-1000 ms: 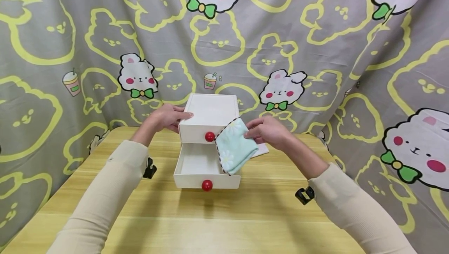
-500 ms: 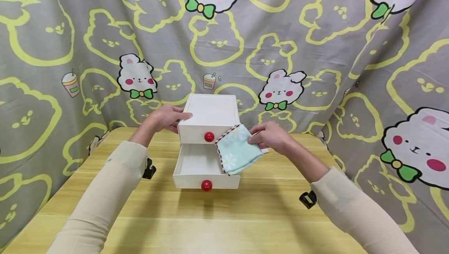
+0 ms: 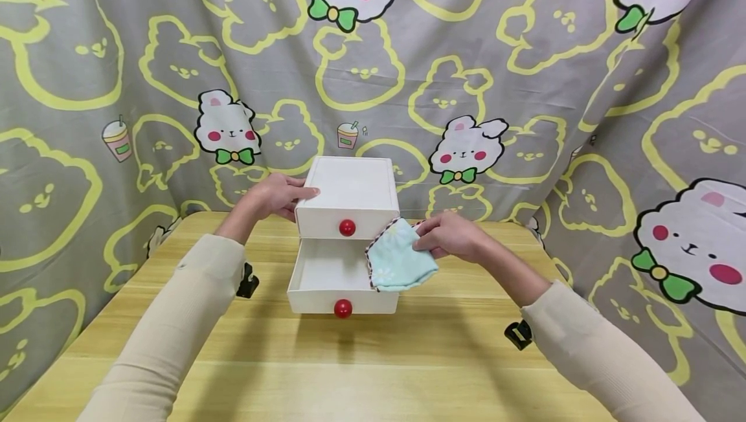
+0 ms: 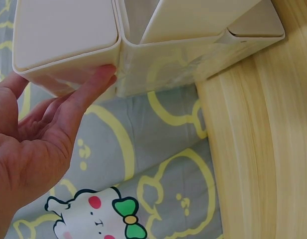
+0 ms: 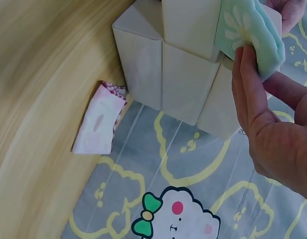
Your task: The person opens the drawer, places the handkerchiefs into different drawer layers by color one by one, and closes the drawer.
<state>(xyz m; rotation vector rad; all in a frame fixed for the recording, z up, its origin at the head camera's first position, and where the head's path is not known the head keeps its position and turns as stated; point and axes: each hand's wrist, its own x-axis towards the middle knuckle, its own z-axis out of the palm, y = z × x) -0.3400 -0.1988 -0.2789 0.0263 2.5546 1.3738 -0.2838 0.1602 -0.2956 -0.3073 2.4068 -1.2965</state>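
A white drawer unit with red knobs stands on the table, its middle drawer pulled out and showing a bare floor. My left hand holds the unit's upper left edge, thumb on top and fingers against the side; the left wrist view shows this hand at the top tier. A folded mint-green towel, with white daisies and a dark braided edge, hangs from my right hand. Thumb and fingers pinch it at the drawer's right front corner. Its lower left edge overlaps the drawer rim.
On the wooden table, right of the unit, lies a folded pale pink towel with a dark red patterned edge, hidden in the head view. A grey patterned curtain surrounds the table. Black camera mounts sit at both wrists.
My right hand has lowered and shifted slightly right with the mint-green towel, which has swung down and away from the upper drawer's front. The left hand and drawer unit stay put.
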